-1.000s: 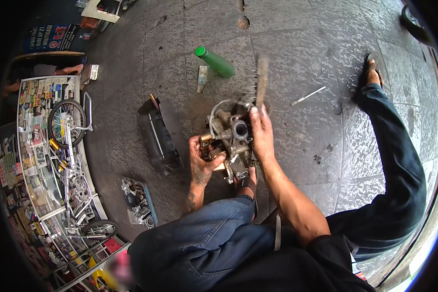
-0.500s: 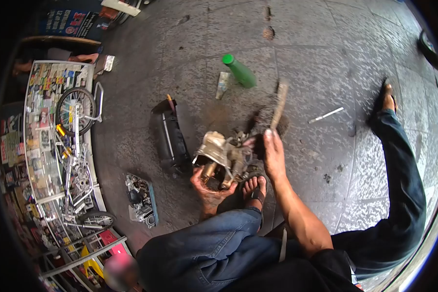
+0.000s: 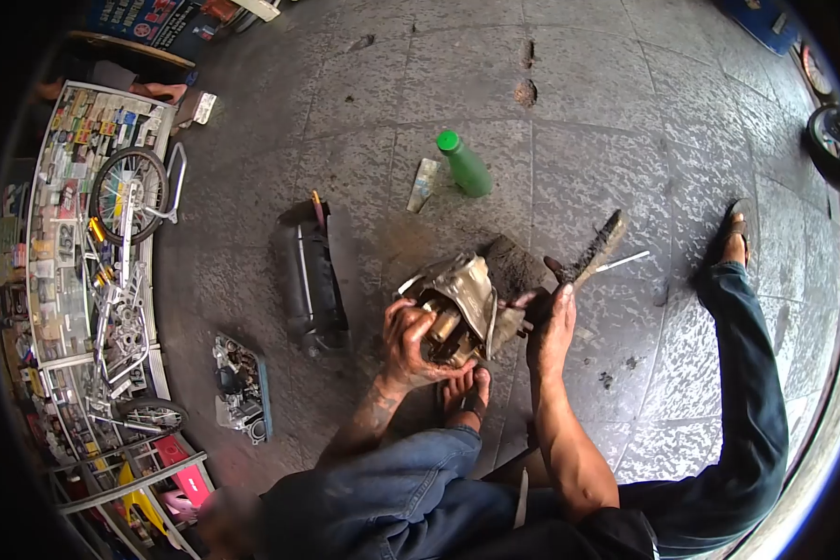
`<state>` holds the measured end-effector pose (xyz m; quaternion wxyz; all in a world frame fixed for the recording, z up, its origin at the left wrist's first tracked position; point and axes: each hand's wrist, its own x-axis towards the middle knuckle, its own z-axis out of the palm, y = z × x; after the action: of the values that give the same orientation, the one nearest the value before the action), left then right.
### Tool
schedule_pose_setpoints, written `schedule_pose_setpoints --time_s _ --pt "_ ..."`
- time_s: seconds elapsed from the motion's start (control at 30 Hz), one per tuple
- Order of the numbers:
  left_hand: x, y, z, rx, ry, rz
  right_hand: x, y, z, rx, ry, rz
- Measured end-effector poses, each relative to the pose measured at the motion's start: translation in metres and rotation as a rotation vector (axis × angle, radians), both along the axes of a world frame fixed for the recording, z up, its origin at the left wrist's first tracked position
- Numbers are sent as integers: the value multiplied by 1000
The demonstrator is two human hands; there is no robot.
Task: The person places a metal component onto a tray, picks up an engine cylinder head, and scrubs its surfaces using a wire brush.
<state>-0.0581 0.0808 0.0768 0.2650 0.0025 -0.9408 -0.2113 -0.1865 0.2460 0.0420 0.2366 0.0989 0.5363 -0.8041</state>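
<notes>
My left hand (image 3: pixel 409 345) grips a grimy metal engine casing (image 3: pixel 471 285) from its near left side. The casing is tilted, with its hollow side and brownish inner cylinders facing me. Just right of it, my right hand (image 3: pixel 553 336) is closed around a brush (image 3: pixel 599 250). Dark, dirty bristles line the brush, which points up and to the right. Its lower end is hidden by the hand. A green bottle (image 3: pixel 469 168) with a green cap stands beyond the casing, beside a small flattened packet (image 3: pixel 424 185).
A black container (image 3: pixel 310 280) lies to the left, near a tray of metal engine parts (image 3: pixel 243 387). Further left is a glass display case (image 3: pixel 61 280) with a bare motorbike frame (image 3: pixel 131 271). A thin white stick (image 3: pixel 625 260) and a wheel (image 3: pixel 833 145) are on the right.
The brush has swung right, away from the casing, and its bristles now show. My left hand has turned the casing and moved it slightly right. The camera view has shifted.
</notes>
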Motion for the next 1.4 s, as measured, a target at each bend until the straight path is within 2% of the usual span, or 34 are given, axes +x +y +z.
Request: schedule_pose_setpoints --time_s 0.13,0.17,0.33,0.47,0.53,0.57,0.6,0.7,0.77,0.9,0.93,1.03,1.13,1.17,1.2,1.27,1.33,1.4 --pt "-7 -2 -32 242 -89 99 -12 4 -9 135 41 51" --pt "-7 -1 -38 335 -129 120 -13 2 -6 81 3 27" --pt "-6 -4 -46 319 -151 109 -13 2 -12 78 -32 13" --pt "-4 -5 -51 393 -213 135 -17 -1 -10 203 -35 4" --pt "-5 -5 -50 393 -216 122 -38 1 -9 312 -65 207" --pt "-5 -4 -48 372 -198 121 -50 5 -12 391 26 320" --pt "-4 -4 -46 350 -181 119 -60 2 -22 347 137 320" --pt "8 3 -34 159 -116 102 -69 8 -28 388 90 426" --pt "11 0 -10 -23 -112 57 -58 5 -44 503 431 359" --pt "20 -5 35 -54 -139 -23 -39 -12 -36 245 62 619" --pt "24 -6 43 -64 -151 -18 -31 -17 -38 231 54 624" --pt "30 -11 63 -47 -195 -65 -6 -30 -42 -106 195 541" --pt "34 -12 71 5 -139 -44 7 -23 -69 3 261 670" --pt "35 -14 71 3 -118 -45 -4 -12 -43 153 299 725" --pt "36 -14 69 -3 -120 -40 -10 -5 -19 194 324 651" --pt "34 -11 64 51 -76 22 -21 7 -16 186 294 550" --pt "29 -6 50 121 -29 60 -48 26 42 260 -40 547" --pt "18 3 36 110 -28 141 -70 50 43 209 -42 516"
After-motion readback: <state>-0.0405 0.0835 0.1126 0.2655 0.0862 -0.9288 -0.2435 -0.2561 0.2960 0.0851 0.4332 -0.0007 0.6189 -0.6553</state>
